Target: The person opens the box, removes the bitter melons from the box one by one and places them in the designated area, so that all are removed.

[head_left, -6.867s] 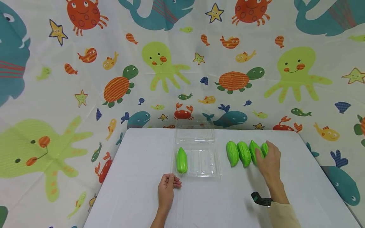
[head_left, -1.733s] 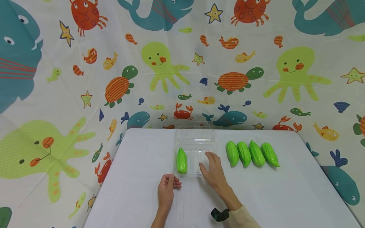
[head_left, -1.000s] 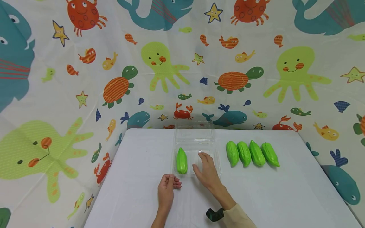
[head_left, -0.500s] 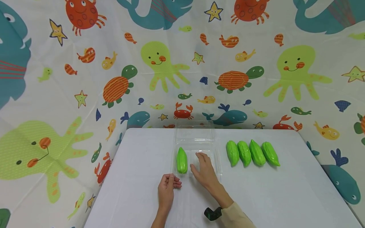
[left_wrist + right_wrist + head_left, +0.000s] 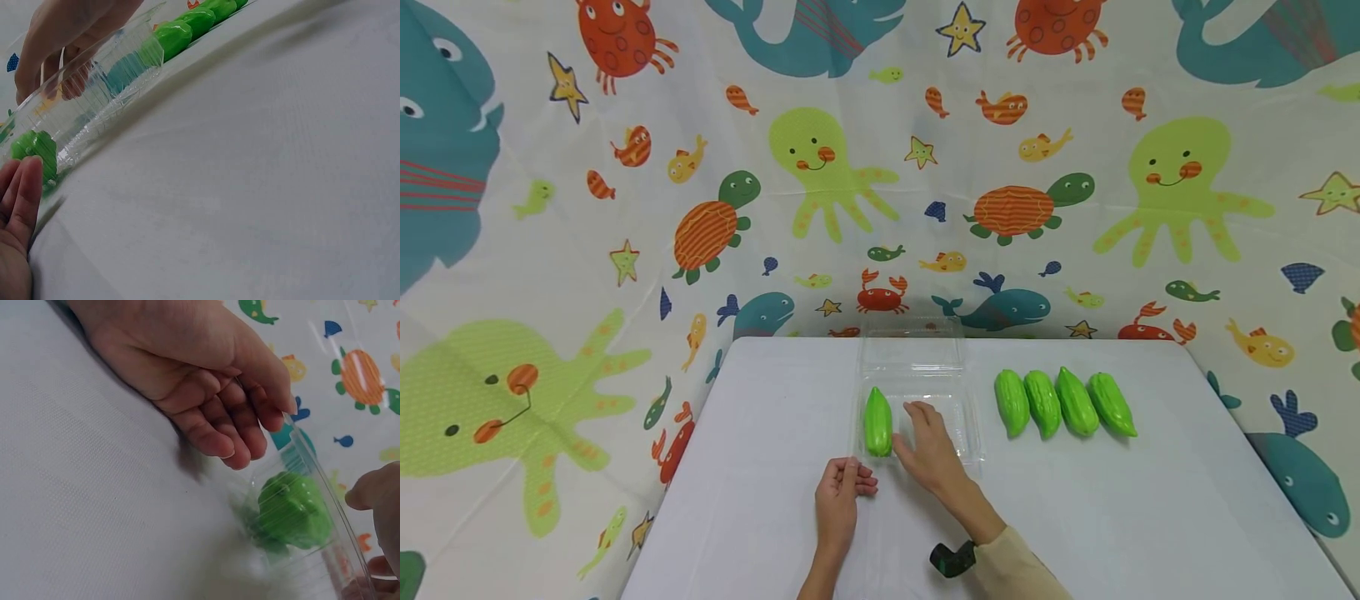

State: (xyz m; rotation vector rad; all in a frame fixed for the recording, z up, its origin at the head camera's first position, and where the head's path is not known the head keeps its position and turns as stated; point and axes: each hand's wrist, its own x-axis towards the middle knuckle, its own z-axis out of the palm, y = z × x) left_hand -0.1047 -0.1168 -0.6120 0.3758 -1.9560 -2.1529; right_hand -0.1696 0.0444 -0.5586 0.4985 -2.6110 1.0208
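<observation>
A clear plastic clamshell container lies on the white table with its lid folded back. One glossy green bitter melon stands lengthwise along its left side. At the front left corner, my left hand pinches the rim between thumb and forefinger, the other fingers loosely curled, as the right wrist view shows. Over the container's middle hovers my right hand, fingers spread and bent, with nothing between them. Its thumb points at the melon's lower right side. In the left wrist view that right hand appears behind the clear wall.
Several more bitter melons lie in a slanting row right of the container. The lid reaches the table's back edge, by a cloth backdrop printed with sea animals. A dark wrist camera sits on the right wrist.
My right hand has left the rightmost melon of the row and come over the container, then drifted left toward the melon inside. My left hand has stayed at the corner.
</observation>
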